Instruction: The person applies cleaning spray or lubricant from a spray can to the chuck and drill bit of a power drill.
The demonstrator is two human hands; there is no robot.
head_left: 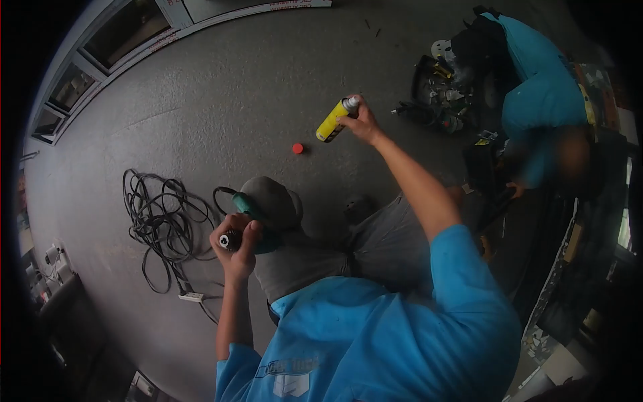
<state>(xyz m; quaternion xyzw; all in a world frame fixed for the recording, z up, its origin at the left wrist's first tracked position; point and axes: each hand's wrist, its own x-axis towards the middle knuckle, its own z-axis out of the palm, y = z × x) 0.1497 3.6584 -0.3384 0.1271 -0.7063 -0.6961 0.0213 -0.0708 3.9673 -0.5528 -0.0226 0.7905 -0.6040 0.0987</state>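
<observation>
My left hand is closed around a green electric drill, near its black chuck, which points up toward me. The rest of the drill body lies partly behind the hand, over my left knee. Out in front, my right hand grips a yellow spray can, tilted above the floor with its pale nozzle end uppermost at my fingers. A red cap lies on the floor just left of the can.
A tangled black extension cord lies on the left, with a white socket strip. A person in a blue shirt crouches at right beside a heap of tools. Window frames lie at the upper left.
</observation>
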